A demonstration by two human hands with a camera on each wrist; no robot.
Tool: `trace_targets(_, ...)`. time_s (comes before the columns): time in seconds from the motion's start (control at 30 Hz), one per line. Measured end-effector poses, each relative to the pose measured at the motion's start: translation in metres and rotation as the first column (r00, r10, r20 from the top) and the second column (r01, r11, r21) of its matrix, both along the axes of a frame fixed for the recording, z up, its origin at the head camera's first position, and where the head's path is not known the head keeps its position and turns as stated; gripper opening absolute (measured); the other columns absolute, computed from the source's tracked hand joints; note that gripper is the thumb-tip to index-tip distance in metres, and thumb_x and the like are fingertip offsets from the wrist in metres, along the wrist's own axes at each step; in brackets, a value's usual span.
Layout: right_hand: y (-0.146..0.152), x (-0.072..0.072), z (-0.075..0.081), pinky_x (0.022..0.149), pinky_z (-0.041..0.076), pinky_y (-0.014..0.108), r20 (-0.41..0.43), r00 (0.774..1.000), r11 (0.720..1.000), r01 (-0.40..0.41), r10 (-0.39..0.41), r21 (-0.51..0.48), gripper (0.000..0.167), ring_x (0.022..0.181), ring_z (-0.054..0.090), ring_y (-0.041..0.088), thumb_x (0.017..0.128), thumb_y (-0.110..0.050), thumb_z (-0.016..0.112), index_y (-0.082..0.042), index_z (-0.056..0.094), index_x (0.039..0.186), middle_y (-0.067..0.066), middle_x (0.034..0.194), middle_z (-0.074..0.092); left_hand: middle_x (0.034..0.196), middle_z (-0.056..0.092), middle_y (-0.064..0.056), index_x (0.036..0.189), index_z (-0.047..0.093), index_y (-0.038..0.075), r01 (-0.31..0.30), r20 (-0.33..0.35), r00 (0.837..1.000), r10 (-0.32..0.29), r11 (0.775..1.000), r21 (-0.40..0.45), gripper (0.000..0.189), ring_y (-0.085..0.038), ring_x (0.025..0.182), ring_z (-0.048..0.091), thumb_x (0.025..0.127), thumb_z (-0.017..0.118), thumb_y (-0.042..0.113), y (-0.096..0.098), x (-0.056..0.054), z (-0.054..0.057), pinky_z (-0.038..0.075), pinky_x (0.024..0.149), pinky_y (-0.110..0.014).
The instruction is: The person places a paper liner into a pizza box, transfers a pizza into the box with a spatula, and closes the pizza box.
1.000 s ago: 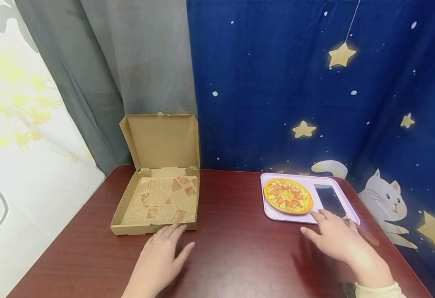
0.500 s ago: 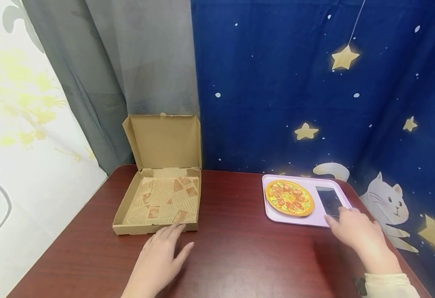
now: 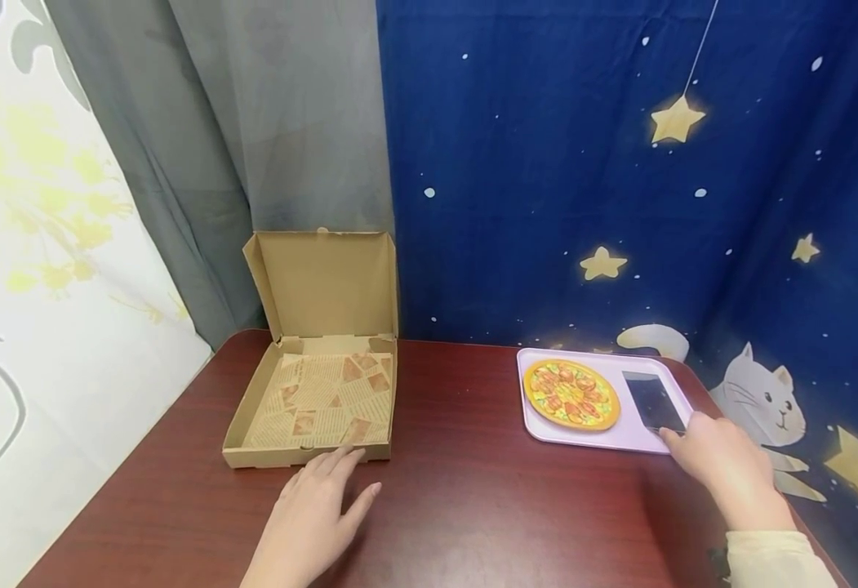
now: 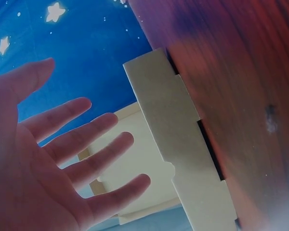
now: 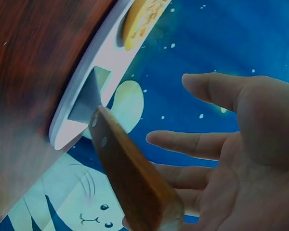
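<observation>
At the right of the head view, my right hand [image 3: 722, 461] is over the near right corner of a pale purple tray [image 3: 605, 442]. In the right wrist view its thumb stands apart, and the fingers [image 5: 192, 146] lie fairly straight behind the riveted wooden handle [image 5: 130, 168] of a spatula. The spatula's broad, shiny metal blade [image 3: 651, 398] lies flat on the tray. To its left sits a round pizza [image 3: 571, 395] with a yellow-orange rim. My left hand [image 3: 314, 514], fingers spread, is at the front edge of an open cardboard pizza box [image 3: 252, 456], touching nothing else.
Newspaper-print paper [image 3: 326, 400] lines the box, whose lid [image 3: 326, 282] stands upright at the back. Both box and tray stand on a dark red-brown table [image 3: 465, 506]. Behind it hang a grey curtain [image 3: 311, 122] and a blue starry curtain [image 3: 517, 163].
My right hand has moved right, from beside the pizza to the spatula's handle at the tray's corner. The left hand stays by the box. The view has shifted slightly.
</observation>
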State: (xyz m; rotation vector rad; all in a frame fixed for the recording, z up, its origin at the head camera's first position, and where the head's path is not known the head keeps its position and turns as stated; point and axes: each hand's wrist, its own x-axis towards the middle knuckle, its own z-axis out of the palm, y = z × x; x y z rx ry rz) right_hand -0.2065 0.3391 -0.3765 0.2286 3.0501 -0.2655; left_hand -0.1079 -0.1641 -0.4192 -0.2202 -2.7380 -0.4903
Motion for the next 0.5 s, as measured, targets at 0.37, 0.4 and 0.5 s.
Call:
trace_targets(0.37,0.004,-0.002,-0.014,0.080,0.053,0.074,0.107,0.994,0.999,0.038,-0.033,-0.039,0.074,0.105,0.063,0.058,0.100,-0.049,0.065,0.018,0.056,0.131,0.046,0.127,0.058,0.138,0.073,-0.004,0.132,0.073,0.015,-0.004,-0.006,1.000,0.004,1.000,0.003,0.043,-0.033,0.130,0.067,0.099,0.075,0.042,0.000,0.002,0.000,0.055,0.105,-0.059)
trace_targets(0.4,0.004,-0.002,-0.015,0.080,0.053,0.075,0.111,0.993,0.998,0.039,-0.034,-0.041,0.075,0.106,0.063,0.059,0.100,-0.050,0.064,0.018,0.056,0.131,0.046,0.127,0.057,0.138,0.073,-0.004,0.132,0.074,0.015,-0.004,-0.006,1.000,0.004,1.000,0.004,0.042,-0.033,0.130,0.067,0.099,0.075,0.042,0.000,0.002,0.000,0.055,0.105,-0.060)
trace_targets(0.5,0.004,-0.002,-0.017,0.082,0.052,0.076,0.116,0.993,0.998,0.034,-0.028,-0.049,0.076,0.109,0.062,0.060,0.100,-0.052,0.063,0.017,0.056,0.132,0.046,0.129,0.057,0.139,0.072,-0.005,0.131,0.074,0.015,-0.003,-0.004,1.000,0.003,1.000,0.003,0.042,-0.034,0.130,0.067,0.098,0.075,0.041,-0.001,0.002,-0.001,0.055,0.105,-0.060)
